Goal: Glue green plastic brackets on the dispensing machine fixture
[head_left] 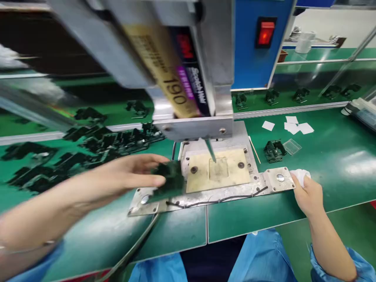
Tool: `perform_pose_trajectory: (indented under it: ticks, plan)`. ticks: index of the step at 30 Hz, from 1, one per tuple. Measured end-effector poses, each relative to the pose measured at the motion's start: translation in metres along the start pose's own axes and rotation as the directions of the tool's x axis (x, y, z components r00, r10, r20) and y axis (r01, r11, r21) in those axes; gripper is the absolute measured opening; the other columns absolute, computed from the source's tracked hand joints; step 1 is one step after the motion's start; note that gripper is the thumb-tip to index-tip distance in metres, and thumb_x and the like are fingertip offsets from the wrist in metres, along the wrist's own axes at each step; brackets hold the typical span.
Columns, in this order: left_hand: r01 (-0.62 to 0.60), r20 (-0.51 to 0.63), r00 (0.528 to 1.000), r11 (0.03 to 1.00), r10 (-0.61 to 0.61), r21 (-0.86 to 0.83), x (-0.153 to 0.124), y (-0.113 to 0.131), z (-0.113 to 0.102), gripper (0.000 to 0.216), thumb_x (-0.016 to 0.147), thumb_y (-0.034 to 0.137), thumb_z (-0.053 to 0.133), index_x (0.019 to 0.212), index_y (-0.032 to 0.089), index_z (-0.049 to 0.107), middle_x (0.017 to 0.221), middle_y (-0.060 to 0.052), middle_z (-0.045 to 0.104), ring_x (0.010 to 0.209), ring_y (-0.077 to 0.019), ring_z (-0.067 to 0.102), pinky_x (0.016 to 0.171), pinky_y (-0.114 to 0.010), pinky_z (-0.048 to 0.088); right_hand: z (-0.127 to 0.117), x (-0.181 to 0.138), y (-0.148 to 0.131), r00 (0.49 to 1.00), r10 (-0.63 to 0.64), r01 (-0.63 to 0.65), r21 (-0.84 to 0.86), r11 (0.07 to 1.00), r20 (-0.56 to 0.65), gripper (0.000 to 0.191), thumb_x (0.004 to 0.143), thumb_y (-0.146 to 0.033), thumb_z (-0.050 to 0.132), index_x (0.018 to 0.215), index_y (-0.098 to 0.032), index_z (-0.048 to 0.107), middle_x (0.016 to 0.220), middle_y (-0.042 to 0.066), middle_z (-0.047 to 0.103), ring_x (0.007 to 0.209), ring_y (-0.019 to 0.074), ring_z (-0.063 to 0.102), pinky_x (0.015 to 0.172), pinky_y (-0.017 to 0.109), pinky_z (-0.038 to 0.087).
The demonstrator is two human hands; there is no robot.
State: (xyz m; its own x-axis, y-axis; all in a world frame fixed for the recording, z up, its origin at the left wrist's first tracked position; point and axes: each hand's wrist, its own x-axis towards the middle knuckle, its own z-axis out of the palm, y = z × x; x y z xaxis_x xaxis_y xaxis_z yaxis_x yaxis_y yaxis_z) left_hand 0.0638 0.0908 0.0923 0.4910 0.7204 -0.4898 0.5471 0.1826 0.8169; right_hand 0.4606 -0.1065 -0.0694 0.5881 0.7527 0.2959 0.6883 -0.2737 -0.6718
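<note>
The counter [188,227] is surfaced in green and divided by a thin seam at the front. At the left, dark parts [108,143] are crowded together on it, and more are seen beyond a pale rail [293,111]. A dark green part [169,178], blurred, is pinched between thumb and fingers by the left hand [141,172], over the left end of a metal base [199,200]. On the base a cream plate [235,178] is fastened, with a nozzle [210,150] pointed down at it. A red switch [266,33], lit, is set in a blue box [246,58]. To the right, a swab [255,150], another dark part [273,151], a clear plate [292,146] and white squares [290,128] are laid out. By the base's right end, a white cloth [302,174] is gripped by the right hand [310,196].

A Scotch-Weld cartridge [167,78] marked "190" is held tilted in a metal holder [192,129]; its contents are hidden. Farther right, a brown bin [282,56] is partly covered by the blue box; what is inside cannot be told.
</note>
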Motion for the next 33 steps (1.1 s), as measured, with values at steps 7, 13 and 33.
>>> perform_pose_trajectory:
  ticks: [7,13,33]
  plan:
    - [0.083,0.161,0.986,0.965,-0.044,-0.248,0.025,-0.003,0.071,0.072,0.056,0.038,0.097,0.116,0.016,0.065,0.117,-0.012,0.07,0.114,-0.0258,0.065,0.101,-0.034,0.052,0.0,0.003,0.001,1.0,-0.01,0.01,-0.008,1.0,-0.007,0.054,0.087,-0.07,0.046,0.066,-0.022,0.061,0.063,0.007,0.064,0.06,0.0248,0.06,0.057,0.033,0.044]
    - [0.036,0.274,0.961,0.961,0.043,-0.275,0.044,0.007,0.08,0.068,0.061,0.04,0.096,0.118,0.017,0.066,0.114,-0.01,0.072,0.115,-0.0266,0.066,0.106,-0.041,0.051,-0.001,0.002,-0.001,1.0,-0.02,0.019,0.016,1.0,0.024,0.045,0.088,-0.06,0.048,0.069,-0.022,0.062,0.065,0.006,0.064,0.062,0.0241,0.061,0.061,0.034,0.045]
    - [-0.403,-0.023,0.868,0.731,0.496,0.551,0.053,-0.023,0.069,0.108,0.07,0.063,0.075,0.157,0.022,0.027,0.162,-0.018,0.028,0.15,-0.0453,0.024,0.12,-0.066,0.025,-0.004,0.005,-0.004,0.966,0.252,-0.249,0.064,0.966,-0.056,0.06,0.067,-0.081,0.056,0.062,-0.021,0.062,0.062,0.007,0.062,0.068,0.0295,0.062,0.065,0.037,0.047]
